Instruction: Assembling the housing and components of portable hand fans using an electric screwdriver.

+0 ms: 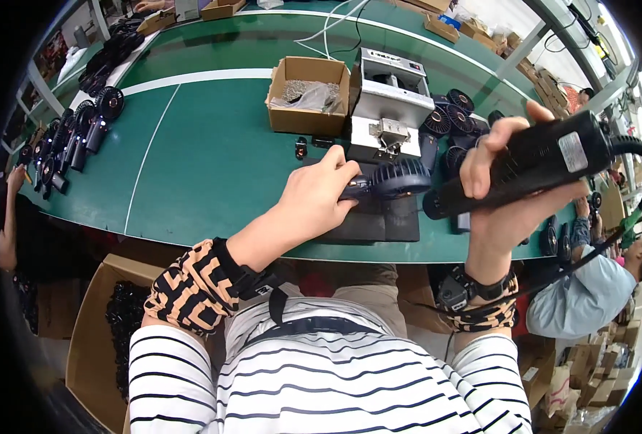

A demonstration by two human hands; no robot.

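Note:
My left hand (315,192) is closed on the handle of a small black handheld fan (400,179). The fan lies on its side over a black block (371,228) on the green table, its round ribbed head to the right. My right hand (505,220) grips a thick black electric screwdriver (534,159), with its cable leaving from the rear end. The driver tilts down to the left, its nose beside the fan head; whether its bit touches the fan I cannot tell. Two small black parts (301,148) lie beyond my left hand.
A silver screw feeder (393,94) stands behind the fan, beside an open cardboard box (306,94) of small metal pieces. More fans lie right (455,116) and far left (75,137). A carton (93,325) of black parts sits lower left. Co-workers (588,289) are at both sides.

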